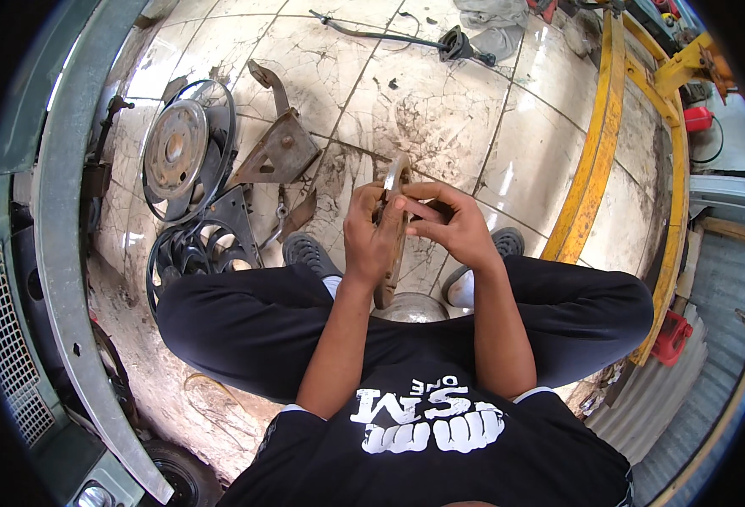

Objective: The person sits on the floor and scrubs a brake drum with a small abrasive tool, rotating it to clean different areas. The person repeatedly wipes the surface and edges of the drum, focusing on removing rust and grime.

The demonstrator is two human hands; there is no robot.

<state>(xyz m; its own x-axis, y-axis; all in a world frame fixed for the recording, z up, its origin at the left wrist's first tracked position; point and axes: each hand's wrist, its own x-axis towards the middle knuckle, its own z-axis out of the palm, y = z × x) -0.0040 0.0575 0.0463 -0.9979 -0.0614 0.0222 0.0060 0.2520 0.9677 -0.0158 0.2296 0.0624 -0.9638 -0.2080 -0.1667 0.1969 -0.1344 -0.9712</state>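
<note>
Fingers (433,194) on disc (399,258), red container (670,342) rightward

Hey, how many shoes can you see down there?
2: the left shoe, left of the left hand, and the right shoe, partly hidden behind the right forearm.

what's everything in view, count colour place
flat metal part: 1, brown, in left hand
round plate: 1, rusty brown, left floor
curved parts: several, black, around and below plate
bracket: 1, rusty brown, right of plate
cable: 1, black, top
frame: 1, yellow, right
red objects: several, red, right
corrugated sheeting: count unclear, grey, right
beam: 1, grey, left
grille: 1, grey, left
tyre: 1, black, lower left
tiled floor: 1, cream, throughout
shirt: 1, black, bottom
trousers: 1 pair, black, bottom
shoes: 2, dark grey, centre
left hand: 1, bare, on metal part
right hand: 1, bare, beside it
</note>
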